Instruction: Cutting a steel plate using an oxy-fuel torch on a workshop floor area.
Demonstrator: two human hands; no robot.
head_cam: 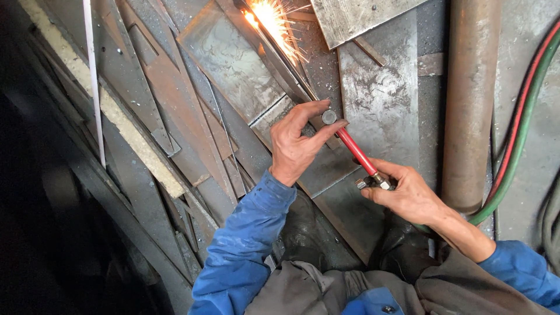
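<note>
Both hands on the cutting torch [356, 153]: right hand [402, 195] wrapped around its valve end near the body, left hand [297, 143] pinching the red barrel further out, steadying the long tip as sparks [271, 20] burst on far steel plates [233, 64].

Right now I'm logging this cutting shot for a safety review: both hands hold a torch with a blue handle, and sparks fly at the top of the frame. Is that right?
Not quite: the head view shows the torch handle is red, not blue. The rest holds. The left hand grips its front by the round knob, the right hand holds the valve end, and sparks fly at the top of the frame over the steel plates.
</note>
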